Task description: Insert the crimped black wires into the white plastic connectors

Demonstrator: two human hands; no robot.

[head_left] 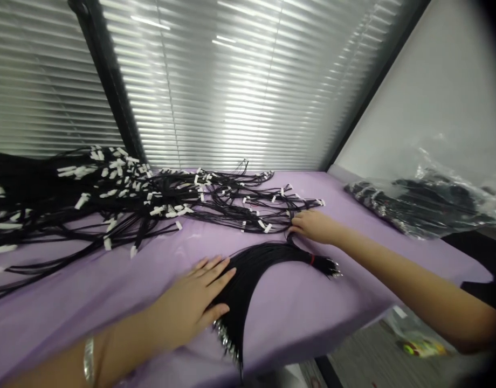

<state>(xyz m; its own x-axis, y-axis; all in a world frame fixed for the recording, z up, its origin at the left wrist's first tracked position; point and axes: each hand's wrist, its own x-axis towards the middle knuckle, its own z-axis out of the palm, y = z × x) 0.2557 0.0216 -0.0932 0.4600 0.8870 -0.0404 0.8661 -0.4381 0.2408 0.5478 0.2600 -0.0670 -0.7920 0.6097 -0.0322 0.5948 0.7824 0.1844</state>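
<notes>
A bent bundle of thin black wires, tied with a red band near one end, lies on the purple table cover. My left hand lies flat on the bundle's near leg, fingers stretched out. My right hand reaches to the edge of a loose pile of black wires with white tags, its fingers curled at a wire end; what they pinch is too small to make out.
A large tangle of tagged black wires covers the table's left side. A clear plastic bag of black cables sits at the right. Window blinds stand behind. The table's front edge drops to the floor at lower right.
</notes>
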